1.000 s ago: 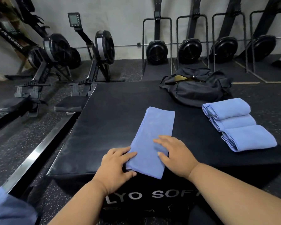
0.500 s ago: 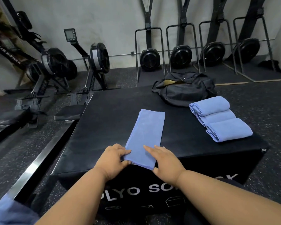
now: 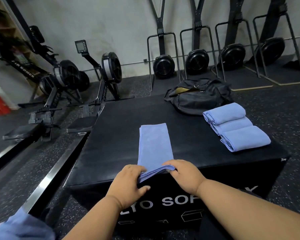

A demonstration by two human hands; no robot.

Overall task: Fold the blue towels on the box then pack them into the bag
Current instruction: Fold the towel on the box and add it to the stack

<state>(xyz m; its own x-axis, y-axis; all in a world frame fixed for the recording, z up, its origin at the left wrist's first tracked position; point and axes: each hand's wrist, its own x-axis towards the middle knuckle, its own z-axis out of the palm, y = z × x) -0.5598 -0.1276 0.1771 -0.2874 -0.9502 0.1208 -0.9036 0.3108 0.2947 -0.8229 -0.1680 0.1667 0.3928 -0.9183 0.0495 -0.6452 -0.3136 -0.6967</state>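
Lying lengthwise mid-box [image 3: 121, 135]: long folded towel [image 3: 154, 144], near end reaching the front edge. Gripping that near end: left hand [image 3: 130, 182] on the left corner, right hand [image 3: 185, 175] on the right. Sitting right of it, well apart: three folded towels [image 3: 235, 129] in a touching row running front to back. Resting behind them at the far edge: bag [image 3: 199, 97]. Standing behind the box along the wall: rowing machines [image 3: 109, 66].

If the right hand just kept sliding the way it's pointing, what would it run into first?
The right hand points left across the box edge, so it would probably meet the left hand first, gripping the same towel end. Depth is hard to judge.
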